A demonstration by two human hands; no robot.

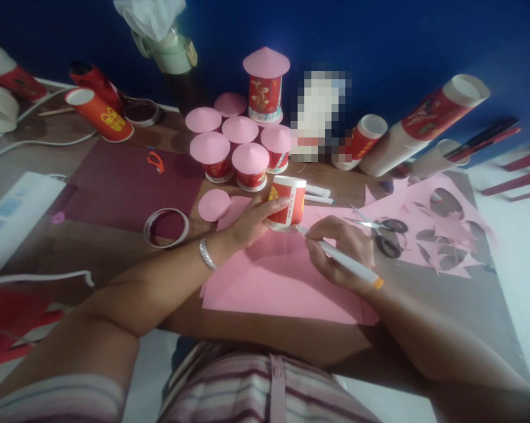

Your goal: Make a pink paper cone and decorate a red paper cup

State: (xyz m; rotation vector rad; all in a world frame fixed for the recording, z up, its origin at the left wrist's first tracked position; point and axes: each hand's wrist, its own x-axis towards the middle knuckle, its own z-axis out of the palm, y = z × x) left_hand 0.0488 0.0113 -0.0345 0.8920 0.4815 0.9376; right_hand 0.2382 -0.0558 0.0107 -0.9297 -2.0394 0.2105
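My left hand (251, 220) is wrapped round a red and white paper cup (287, 201) that stands upside down on a sheet of pink paper (282, 282). My right hand (339, 249) grips a white pen (346, 263) with an orange end, its tip touching the paper at the cup's rim. A silver bracelet (207, 254) circles my left wrist. A loose pink paper disc (214, 205) lies just left of the cup.
Several red cups topped with pink cone lids (242, 150) stand behind. Scissors (382, 232) lie on cut pink scraps (441, 229) at the right. A tape ring (165, 227) rests on dark red paper (128, 182). Stacked cup tubes (428, 120) lean at back right; a white box (13, 214) sits left.
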